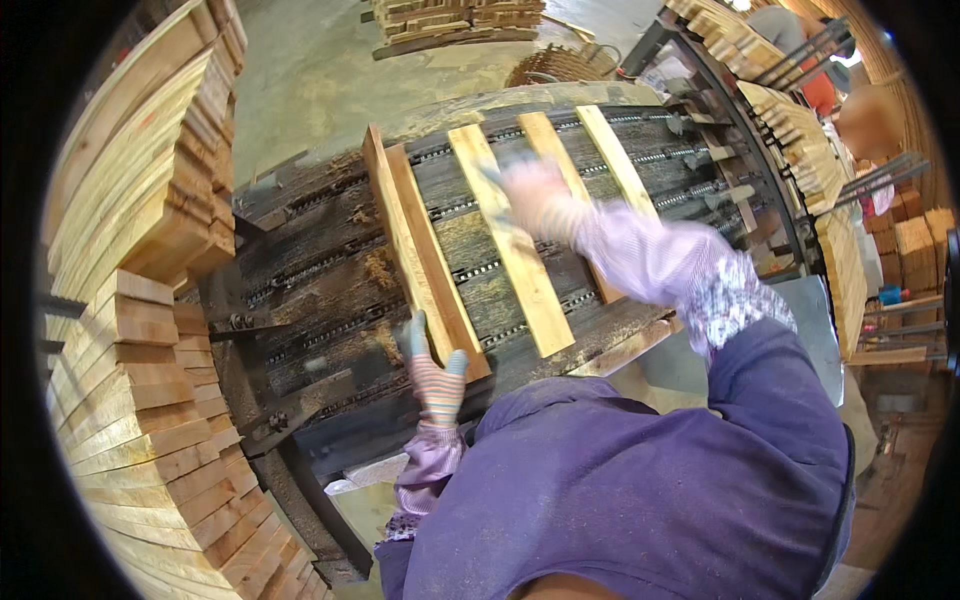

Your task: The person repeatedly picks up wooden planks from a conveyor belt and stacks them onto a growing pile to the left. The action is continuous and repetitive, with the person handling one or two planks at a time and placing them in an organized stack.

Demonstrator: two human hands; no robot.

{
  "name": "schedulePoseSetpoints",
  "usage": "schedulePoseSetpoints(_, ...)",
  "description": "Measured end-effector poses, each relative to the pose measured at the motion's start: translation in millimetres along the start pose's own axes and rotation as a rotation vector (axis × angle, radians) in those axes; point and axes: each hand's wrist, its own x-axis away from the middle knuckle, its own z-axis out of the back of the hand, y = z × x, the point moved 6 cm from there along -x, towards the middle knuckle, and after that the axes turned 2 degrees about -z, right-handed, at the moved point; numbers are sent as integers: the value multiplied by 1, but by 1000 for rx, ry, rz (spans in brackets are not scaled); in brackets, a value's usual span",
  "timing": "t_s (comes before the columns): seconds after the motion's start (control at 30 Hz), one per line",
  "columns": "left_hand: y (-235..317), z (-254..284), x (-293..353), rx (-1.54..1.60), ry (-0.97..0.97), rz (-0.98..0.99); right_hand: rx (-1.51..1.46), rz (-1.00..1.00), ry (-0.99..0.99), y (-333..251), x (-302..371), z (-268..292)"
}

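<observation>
Several wooden boards lie across a chain conveyor [330, 260]. My left hand [435, 385], in a striped glove with grey fingertips, grips the near end of a board standing on edge [400, 245], thumb on its right side and fingers on its left. Close against that one is a browner board [432, 250]. My right hand [537, 190], also gloved, is stretched out over a pale board [515, 265] and smeared by motion, so its fingers and any contact are unclear. Partly under my right arm is another board [550, 145]; farther right lies a narrower pale board [615, 155].
Tall stacks of boards [150, 400] rise at my left, close to the conveyor. Beyond a dark metal frame [740, 140] at the right are more board stacks [800, 140] and another person [815, 85]. A wood pile [455, 25] and a round basket [560, 65] stand on the far floor.
</observation>
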Motion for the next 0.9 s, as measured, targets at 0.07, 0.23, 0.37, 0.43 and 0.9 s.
schedulePoseSetpoints(0.07,2,-16,8,-475,-73,122,-95,-67,-204,1,86,-80)
schedulePoseSetpoints(0.23,1,-27,13,-949,-197,384,-292,-300,-213,-57,139,-154)
schedulePoseSetpoints(0.37,2,-4,9,-969,-204,474,-760,-295,77,-20,134,-110)
schedulePoseSetpoints(0.43,-9,10,13,-1009,-149,481,-909,-281,166,16,128,-109)
schedulePoseSetpoints(0.9,105,-79,24,533,-43,271,-369,-634,-230,170,272,-180)
